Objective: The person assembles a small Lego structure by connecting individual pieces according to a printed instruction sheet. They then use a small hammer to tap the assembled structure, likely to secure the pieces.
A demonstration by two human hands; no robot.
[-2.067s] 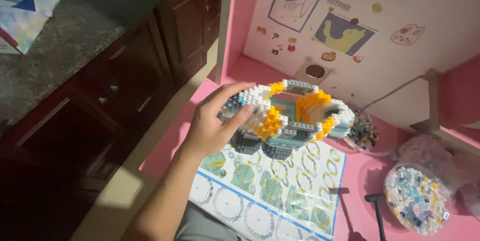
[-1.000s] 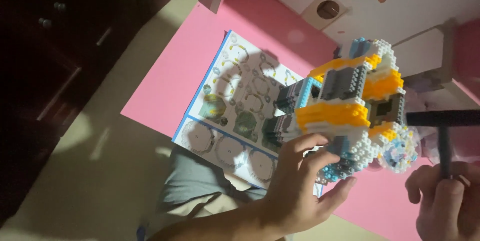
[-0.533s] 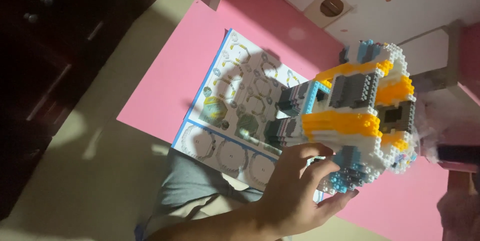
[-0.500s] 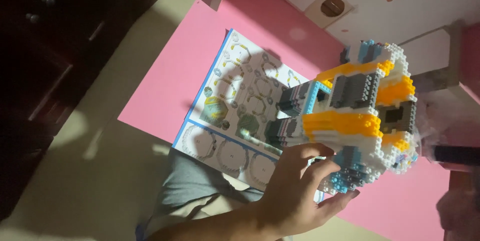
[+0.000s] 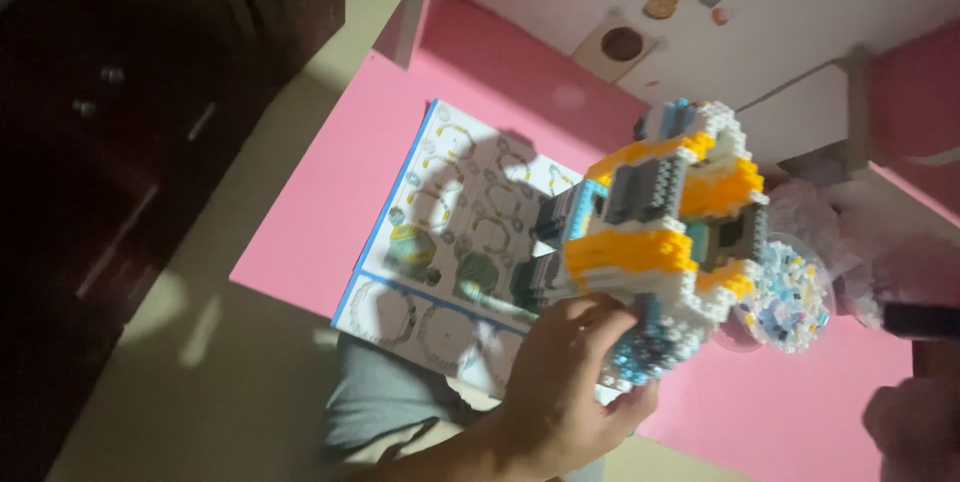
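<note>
Left hand (image 5: 565,397) has its grip closed round the lower edge of the brick model (image 5: 665,227), fingers curled on its bottom rim, holding it up off the pink desk (image 5: 320,232). The model sits above the instruction sheet (image 5: 440,242), which lies at its 9 o'clock. Bead tub (image 5: 790,292) at the model's 3 o'clock, just beside it. Right hand (image 5: 915,422) blurred at the frame edge below a dark tool (image 5: 920,319); can't tell its grip. Best handling: keep the fingers spread under the base, squeeze lightly so small bricks don't pop, and turn it slowly.
</note>
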